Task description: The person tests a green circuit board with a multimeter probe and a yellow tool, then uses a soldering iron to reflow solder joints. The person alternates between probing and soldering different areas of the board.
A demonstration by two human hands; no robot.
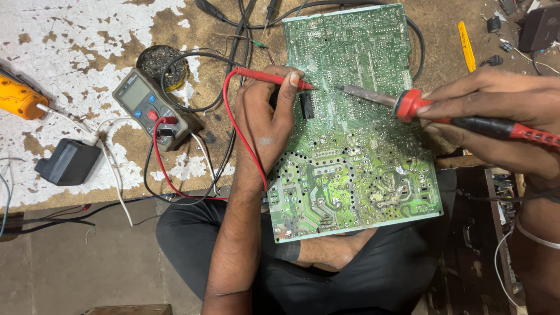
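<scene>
Red probe (265,75) pinched in left hand (265,119); right hand (496,111) grips soldering iron (408,104) (over green board (356,128)).

Multimeter (146,108) left of circuit board (356,122); adapter (68,163) further left

Your right hand (496,119) runs off the picture's right edge, and so does the soldering iron's (443,114) handle end. Your left hand (265,125) covers part of the circuit board's (356,146) left edge. The orange tool (20,99) is cut at the left edge. The multimeter's (149,108) screen is too small to read.
</scene>
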